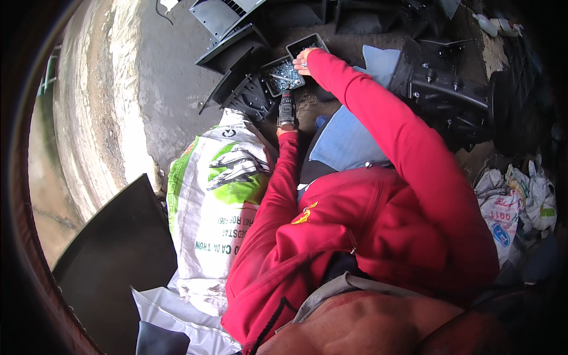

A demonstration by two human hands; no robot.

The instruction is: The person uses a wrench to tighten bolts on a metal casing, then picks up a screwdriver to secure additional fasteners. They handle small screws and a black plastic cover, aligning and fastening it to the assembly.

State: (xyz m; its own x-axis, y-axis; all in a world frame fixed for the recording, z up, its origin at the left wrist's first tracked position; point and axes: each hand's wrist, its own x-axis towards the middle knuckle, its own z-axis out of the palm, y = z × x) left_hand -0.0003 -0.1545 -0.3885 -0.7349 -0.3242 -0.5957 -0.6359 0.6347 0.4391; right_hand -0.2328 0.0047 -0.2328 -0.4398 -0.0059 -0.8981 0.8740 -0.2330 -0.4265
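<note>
My left hand (287,129) grips a black cordless drill (287,110), its front end pointing away from me toward a dark bin of small screws (283,77). A long, pale, thin piece lies over the screws in that bin. My right hand (302,61) is beside a second dark bin (306,44) just behind the first. Its fingers are closed together, with small shiny bits showing at them, too small to make out. Left of the bins stand black plastic parts (248,97) with ribbed undersides.
A white and green woven sack (216,207) lies left of my arm. On the right sits a black assembly with bolts (441,89). Crumpled sacks (503,207) lie at the far right. More black parts (367,16) line the back; a dark panel (124,254) leans at lower left.
</note>
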